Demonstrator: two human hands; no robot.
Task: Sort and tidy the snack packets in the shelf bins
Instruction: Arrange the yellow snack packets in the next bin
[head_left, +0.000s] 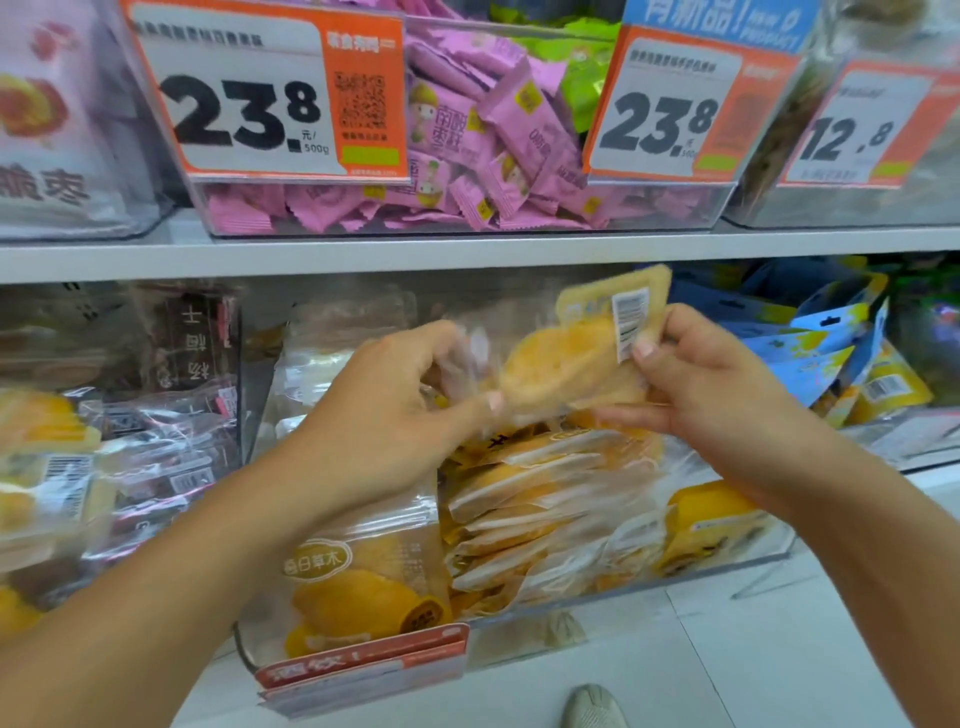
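Over the clear bin (727, 571) at six o'clock, the left hand (400, 405) pinches the mango packet (576, 364) at its nine o'clock edge, the right hand (711, 374) grips its three o'clock end. Mid-sort, I'd say; next it wants slotting upright among the stacked packets (530, 499) below

Upper shelf board (467, 254) carried a clear bin (457, 218) of pink packets (467, 135), flanked by other clear bins. Lower level held a clear bin (727, 564) of yellow mango packets (540, 499); blue packets (821, 338) sat right, probably in another bin.
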